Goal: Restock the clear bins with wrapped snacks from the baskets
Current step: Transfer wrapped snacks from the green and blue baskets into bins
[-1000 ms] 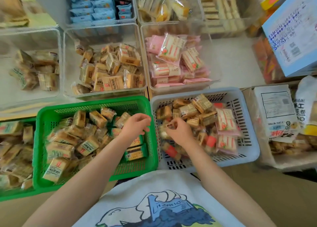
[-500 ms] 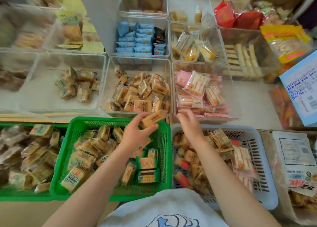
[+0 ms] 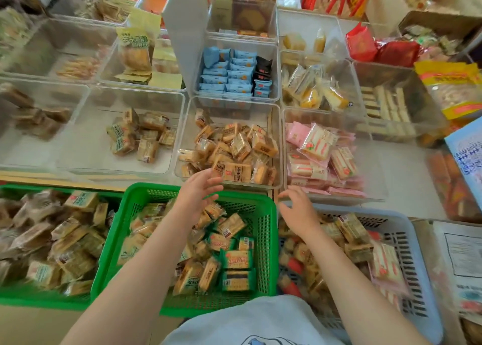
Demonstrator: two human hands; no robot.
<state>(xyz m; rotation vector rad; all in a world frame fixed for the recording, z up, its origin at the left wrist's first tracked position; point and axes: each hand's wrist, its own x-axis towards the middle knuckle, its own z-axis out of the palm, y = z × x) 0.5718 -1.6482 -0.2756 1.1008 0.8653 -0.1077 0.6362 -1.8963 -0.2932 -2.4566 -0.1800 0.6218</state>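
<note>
Since a moment ago our left hand [image 3: 199, 192] has let go its orange snack; both grips, right hand [image 3: 297, 209] too, hover spread before the clear bin [image 3: 277, 146]. Next we reach back down to the green basket [image 3: 268, 243].

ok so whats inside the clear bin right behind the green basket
The clear bin holds a loose heap of tan wrapped snacks, piled several deep. The top layer covers the lower packets and most of the bin floor.
</note>
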